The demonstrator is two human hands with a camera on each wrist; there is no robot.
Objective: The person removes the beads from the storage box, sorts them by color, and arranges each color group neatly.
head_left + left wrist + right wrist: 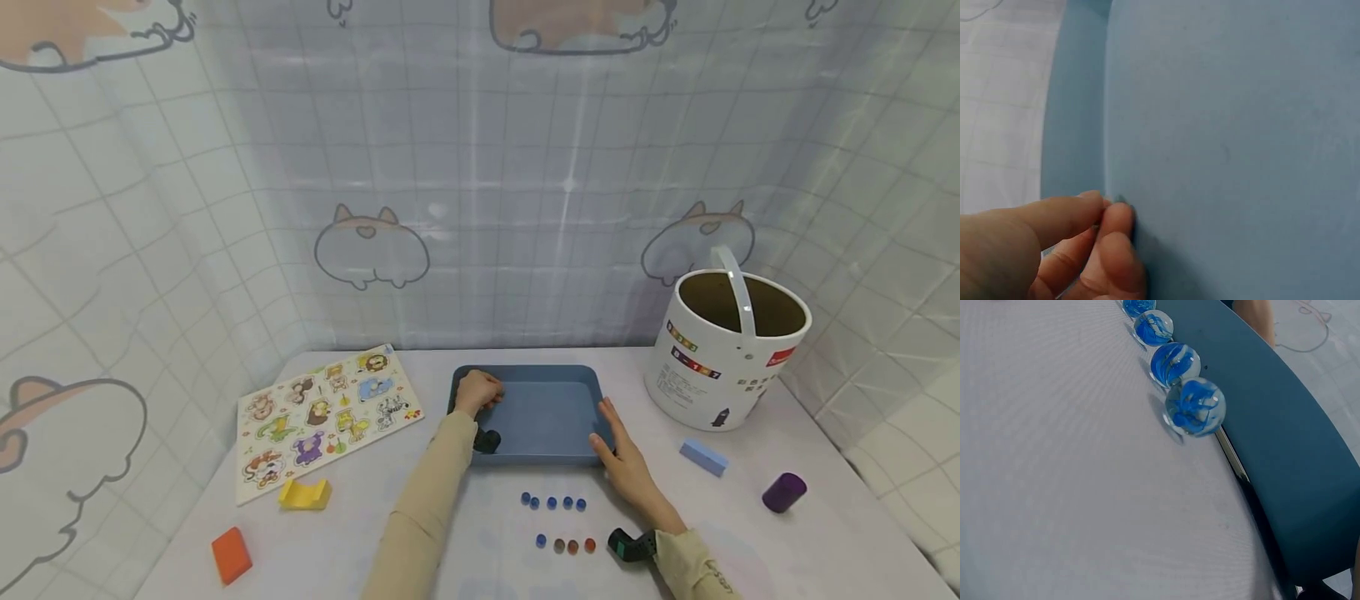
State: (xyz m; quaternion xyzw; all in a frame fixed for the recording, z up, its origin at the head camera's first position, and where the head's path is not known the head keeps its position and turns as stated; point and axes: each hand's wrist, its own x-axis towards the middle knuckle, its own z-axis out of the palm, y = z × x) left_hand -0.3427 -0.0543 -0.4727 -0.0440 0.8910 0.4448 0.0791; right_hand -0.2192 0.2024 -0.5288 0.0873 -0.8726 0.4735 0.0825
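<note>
A shallow rectangular blue plastic tray point(547, 412) lies flat on the white worktop point(465, 550), and both hands are at it. The left hand point(477, 390) sits at the tray's far left corner, its fingers point(1116, 231) curled and pressed together with the thumb, pinching the tray's left rim where wall meets floor. The right hand point(622, 454) lies along the tray's right edge near its front corner, fingers straight and close together, laid flat against the outer wall.

Just in front of the tray, a row of blue swirled glass marbles point(552, 502) rests on the worktop; the right wrist view shows them lying just beside the tray's front wall. Nearer the person than that row lies a second row of blue, brown and orange marbles point(566, 544). A white paper bucket with a handle point(723, 350) stands right of the tray, a wooden animal puzzle board point(322, 414) left of it.
</note>
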